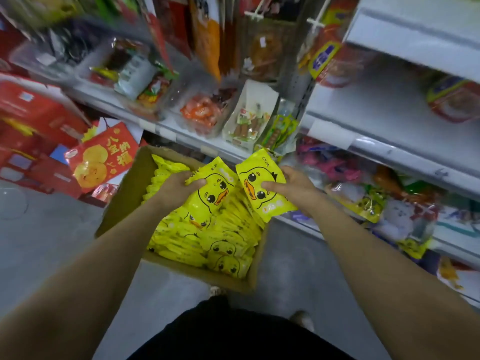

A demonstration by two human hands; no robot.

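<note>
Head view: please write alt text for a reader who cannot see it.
The left hand grips one yellow duck packet and the right hand a second packet, over a cardboard box full of them, beside stocked shop shelves.

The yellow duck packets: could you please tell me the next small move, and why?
Probably carry the right packet, held by the right hand, onto the shelf: it is at the box edge nearest the shelf, while the left hand grips the left packet.

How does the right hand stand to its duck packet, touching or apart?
Touching. Head view: right hand pinches the yellow duck packet, thumb across its front.
</note>
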